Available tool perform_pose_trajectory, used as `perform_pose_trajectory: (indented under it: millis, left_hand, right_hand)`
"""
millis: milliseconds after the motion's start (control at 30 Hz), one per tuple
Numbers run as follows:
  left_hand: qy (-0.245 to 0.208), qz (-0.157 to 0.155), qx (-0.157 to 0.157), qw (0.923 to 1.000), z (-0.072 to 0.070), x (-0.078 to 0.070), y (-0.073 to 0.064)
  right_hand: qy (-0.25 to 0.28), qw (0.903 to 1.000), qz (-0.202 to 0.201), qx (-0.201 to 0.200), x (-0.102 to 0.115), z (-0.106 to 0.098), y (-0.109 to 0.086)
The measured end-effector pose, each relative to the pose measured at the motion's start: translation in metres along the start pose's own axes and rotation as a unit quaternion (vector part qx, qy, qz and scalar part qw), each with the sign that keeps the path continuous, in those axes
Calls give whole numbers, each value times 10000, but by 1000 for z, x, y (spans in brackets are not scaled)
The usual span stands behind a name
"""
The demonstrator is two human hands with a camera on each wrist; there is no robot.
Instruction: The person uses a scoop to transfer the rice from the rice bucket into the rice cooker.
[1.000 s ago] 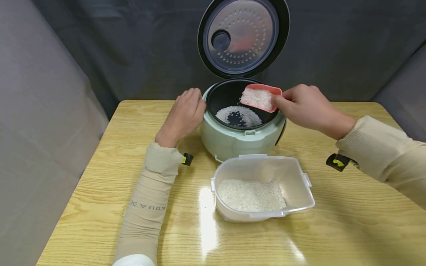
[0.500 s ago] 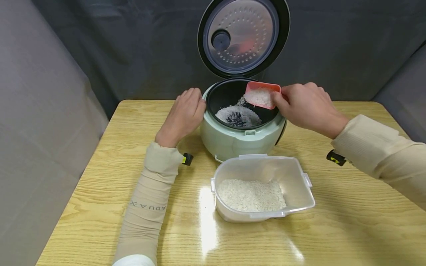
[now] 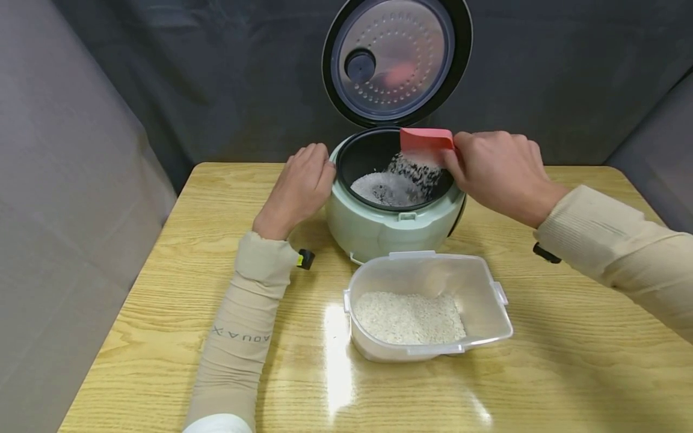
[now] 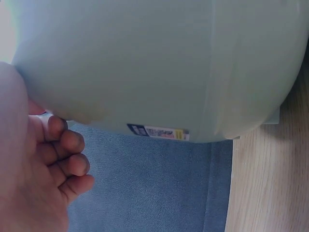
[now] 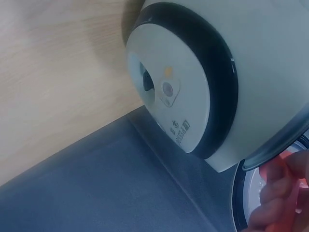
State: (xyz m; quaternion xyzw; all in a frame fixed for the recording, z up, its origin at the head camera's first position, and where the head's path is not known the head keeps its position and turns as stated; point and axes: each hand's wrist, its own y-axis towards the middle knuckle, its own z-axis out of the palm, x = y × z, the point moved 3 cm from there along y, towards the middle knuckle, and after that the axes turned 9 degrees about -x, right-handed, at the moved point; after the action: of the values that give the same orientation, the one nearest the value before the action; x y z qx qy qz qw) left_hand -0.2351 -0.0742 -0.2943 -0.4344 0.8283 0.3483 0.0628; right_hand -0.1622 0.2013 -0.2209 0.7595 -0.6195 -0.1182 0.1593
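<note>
My right hand (image 3: 500, 174) grips the handle of a pink scoop (image 3: 426, 139), tipped on its side over the black inner pot (image 3: 370, 149) of a pale green rice cooker (image 3: 379, 228). Rice grains (image 3: 419, 171) fall from the scoop onto the heap of rice (image 3: 373, 185) below. My left hand (image 3: 303, 186) holds the cooker's left rim; the left wrist view shows its curled fingers (image 4: 72, 164) beside the cooker's body. In the right wrist view the fingers (image 5: 277, 193) wrap the pink handle (image 5: 289, 205).
The cooker's lid (image 3: 397, 57) stands raised at the back, by a dark curtain (image 3: 243, 72). In front of the cooker, a clear plastic bin (image 3: 476, 300) with rice (image 3: 408, 319) in it sits on the wooden table (image 3: 303, 373).
My right hand has turned the scoop over, from lying nearly level with rice in it to tipped with grains pouring out. Rice in the pot has grown. My left hand has stayed put.
</note>
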Motion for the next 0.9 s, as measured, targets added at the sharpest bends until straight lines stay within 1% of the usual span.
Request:
perform_pose_trajectory:
  millis: [200,333,567,900]
  left_hand:
    - [-31,-2,32,10000,3,0,0]
    - [-23,-33,58,10000,3,0,1]
    - [-35,-76,83,9999,4,1,2]
    - [28,-80,61,9999,7,4,4]
  right_hand:
    - [140,9998,-117,86,0,0,1]
    - [136,9996,-240,-41,0,-2,0]
    - [86,9971,-635,-405,2,-7,-6]
    - [90,9931,-1093,-421,7,-12,-17]
